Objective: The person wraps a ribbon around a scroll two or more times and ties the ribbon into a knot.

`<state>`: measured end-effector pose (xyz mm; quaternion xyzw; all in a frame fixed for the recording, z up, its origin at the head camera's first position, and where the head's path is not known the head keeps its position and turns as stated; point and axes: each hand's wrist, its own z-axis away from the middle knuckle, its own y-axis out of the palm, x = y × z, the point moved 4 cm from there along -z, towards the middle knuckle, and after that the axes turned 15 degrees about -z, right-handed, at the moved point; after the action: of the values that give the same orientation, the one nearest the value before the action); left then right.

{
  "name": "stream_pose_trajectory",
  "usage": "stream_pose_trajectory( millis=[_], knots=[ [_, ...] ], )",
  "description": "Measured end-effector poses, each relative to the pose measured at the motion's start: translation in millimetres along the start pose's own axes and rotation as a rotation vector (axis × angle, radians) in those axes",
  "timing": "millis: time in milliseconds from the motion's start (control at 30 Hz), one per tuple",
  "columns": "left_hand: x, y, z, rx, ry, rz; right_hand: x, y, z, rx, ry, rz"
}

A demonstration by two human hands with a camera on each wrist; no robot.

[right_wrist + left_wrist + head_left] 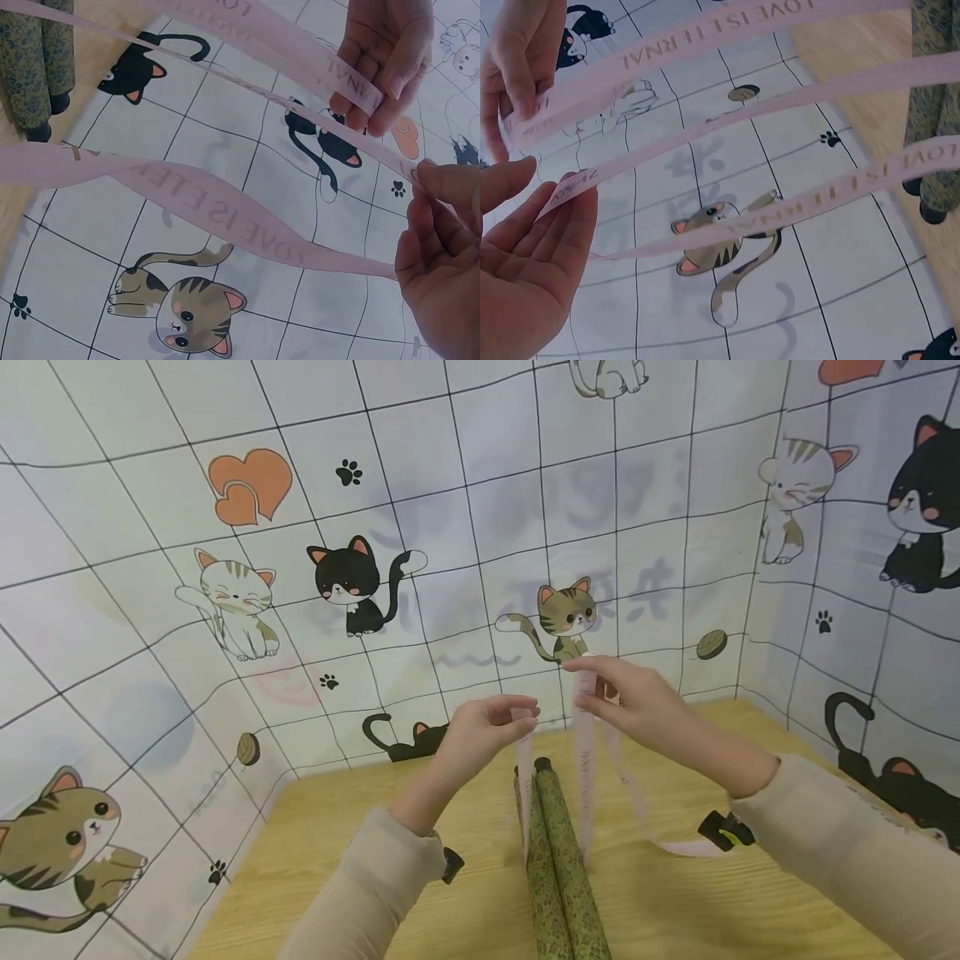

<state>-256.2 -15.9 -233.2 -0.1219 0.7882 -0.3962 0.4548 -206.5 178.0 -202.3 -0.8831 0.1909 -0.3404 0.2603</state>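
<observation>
Holding pink ribbon [584, 760] higher in the frame than two green patterned rolls [576, 877], which lie on the table [360, 860], lower centre. Rolls side by side, touching; long axis runs from frame centre to bottom edge, slanting slightly right. One ribbon strand drops to their left side, one to their right; whether these join underneath is hidden. Left hand [487, 727], frame centre, grasps a strand near its end, nearer the rolls. Right hand [637, 697], right of centre, slightly higher, grasps two strands, thumb against fingers. Its outer strand trails to the table, right of the rolls. Count: two hands, two rolls, three strands, one table. Ribbon looks like one piece, can't confirm.
</observation>
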Motion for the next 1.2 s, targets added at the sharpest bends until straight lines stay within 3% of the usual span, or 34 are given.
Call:
stream_pose_trajectory(
  millis=[267,467,633,800,1033,1200],
  knots=[
    [-13.3,18.3,-5.7,0.048,0.028,0.030,4.7,5.9,-2.5,0.014,-0.054,-0.004],
    [-19.7,26.3,-6.9,0.021,0.039,0.048,8.4,9.1,-2.9,0.007,-0.111,-0.035],
    [-22.6,28.3,-6.5,-0.011,0.050,0.073,8.4,10.0,-4.0,0.008,-0.083,-0.036],
    [-19.0,27.8,-6.0,-0.034,0.058,0.102,0.7,11.2,-0.4,-0.010,-0.008,-0.032],
    [-8.1,28.9,-6.2,-0.052,0.047,0.198,-20.8,23.5,17.8,-0.042,0.178,-0.062],
    [-2.9,32.7,-5.8,-0.026,0.070,0.270,-35.1,45.8,30.8,0.032,0.317,-0.181]
  ],
)
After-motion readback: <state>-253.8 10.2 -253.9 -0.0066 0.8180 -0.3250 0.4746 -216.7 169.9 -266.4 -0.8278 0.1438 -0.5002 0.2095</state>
